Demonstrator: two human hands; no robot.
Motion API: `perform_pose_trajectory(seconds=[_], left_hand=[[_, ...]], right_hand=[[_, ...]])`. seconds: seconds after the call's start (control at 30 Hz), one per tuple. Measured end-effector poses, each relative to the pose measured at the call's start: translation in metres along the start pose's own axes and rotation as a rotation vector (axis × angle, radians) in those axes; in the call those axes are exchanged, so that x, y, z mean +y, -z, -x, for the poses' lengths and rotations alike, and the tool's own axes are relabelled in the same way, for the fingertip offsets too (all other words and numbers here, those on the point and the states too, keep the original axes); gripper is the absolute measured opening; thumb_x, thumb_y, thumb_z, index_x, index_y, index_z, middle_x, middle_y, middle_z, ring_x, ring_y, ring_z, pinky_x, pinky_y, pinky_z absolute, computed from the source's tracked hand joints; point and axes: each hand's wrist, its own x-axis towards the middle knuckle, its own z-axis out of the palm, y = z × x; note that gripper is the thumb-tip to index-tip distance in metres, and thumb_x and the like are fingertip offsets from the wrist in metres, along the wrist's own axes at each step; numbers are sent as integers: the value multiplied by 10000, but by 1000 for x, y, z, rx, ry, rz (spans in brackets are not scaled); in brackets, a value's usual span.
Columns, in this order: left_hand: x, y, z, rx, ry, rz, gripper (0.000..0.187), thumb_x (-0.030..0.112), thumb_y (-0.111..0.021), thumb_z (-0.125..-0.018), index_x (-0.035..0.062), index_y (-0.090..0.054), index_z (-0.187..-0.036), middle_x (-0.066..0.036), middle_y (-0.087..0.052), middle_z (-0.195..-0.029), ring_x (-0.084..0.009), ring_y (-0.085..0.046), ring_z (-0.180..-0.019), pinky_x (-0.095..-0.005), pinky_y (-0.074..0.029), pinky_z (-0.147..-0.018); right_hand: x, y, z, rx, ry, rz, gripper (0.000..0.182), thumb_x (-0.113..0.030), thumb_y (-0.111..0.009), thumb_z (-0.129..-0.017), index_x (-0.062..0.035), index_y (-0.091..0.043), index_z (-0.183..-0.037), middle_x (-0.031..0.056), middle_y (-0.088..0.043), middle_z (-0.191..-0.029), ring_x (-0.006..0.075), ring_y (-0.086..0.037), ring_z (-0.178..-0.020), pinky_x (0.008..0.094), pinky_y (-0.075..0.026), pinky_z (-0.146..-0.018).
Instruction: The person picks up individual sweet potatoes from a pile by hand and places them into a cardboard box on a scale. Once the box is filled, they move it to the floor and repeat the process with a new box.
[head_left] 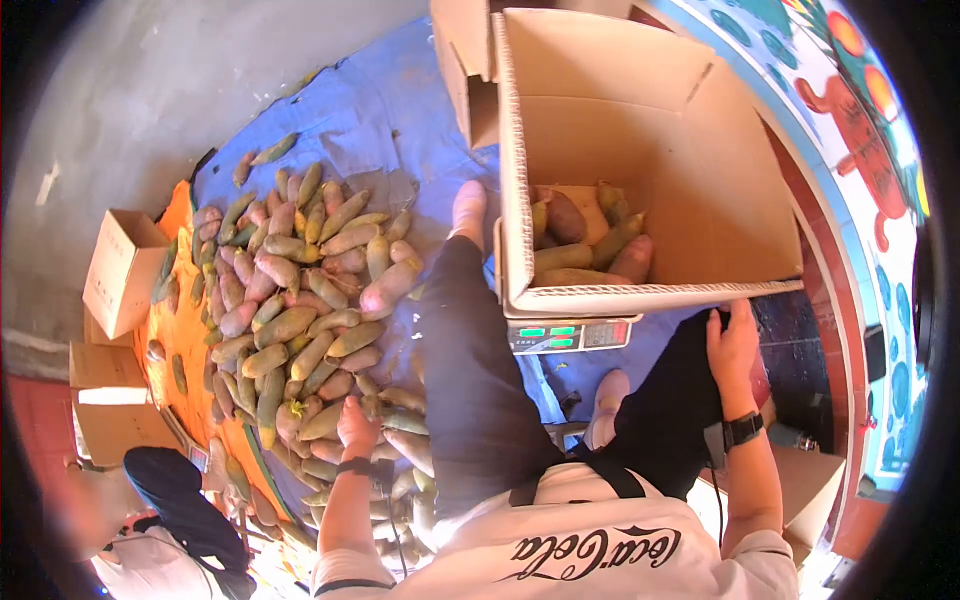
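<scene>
1. As we look down in the head view, our left hand (357,425) is at the pile of long vegetables (300,310) on the blue sheet (345,120); we cannot tell whether its fingers clamp one.
2. Our right hand (733,345), thumb and fingers apart, is at the near edge of the open carton (650,297).
3. That carton sits over the scale (605,335), with several vegetables (580,240) inside.
</scene>
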Motion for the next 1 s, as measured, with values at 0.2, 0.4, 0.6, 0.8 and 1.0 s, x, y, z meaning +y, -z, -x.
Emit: perform_pose_trajectory(seconds=[0.2,0.4,0.6,0.8,1.0], left_hand=[[29,47,16,341,-129,512,637,181,-772,-659,106,-427,-1188,-198,-584,-1087,-394,-560,-1007,-433,-458,-855],[91,162,35,755,-199,886,513,135,-760,-739,36,-483,-1159,-146,-568,-1023,-271,-544,-972,-381,-440,-873],[156,269,79,933,-451,1216,498,122,-697,-835,65,-408,-1237,-124,-501,-1153,-226,-499,-1038,-366,-416,-936],[226,307,102,973,-883,1284,524,38,-625,-867,42,-333,-1303,-150,-481,-1260,-233,-491,-1125,-381,-401,-998],[262,319,104,1070,-1161,1004,562,29,-676,-823,75,-339,-1271,-203,-448,-1324,-288,-460,-1210,-432,-392,-1020]], right_hand=[[-3,4,1,88,72,-17,209,-38,-607,-787,2,-515,-971,171,-574,-870,370,-564,-834,437,-447,-730],[1,3,5,89,-10,-113,294,-57,-598,-783,-5,-529,-1064,174,-584,-958,373,-559,-892,440,-444,-782],[3,-1,5,132,57,-125,337,-58,-608,-774,-15,-521,-1096,170,-579,-966,368,-560,-882,441,-452,-774],[2,1,5,127,43,-126,350,-62,-612,-773,-19,-518,-1107,166,-576,-955,365,-561,-876,439,-458,-771],[4,1,6,112,17,-100,366,-81,-615,-780,-20,-512,-1126,164,-573,-958,356,-563,-877,432,-463,-775]])
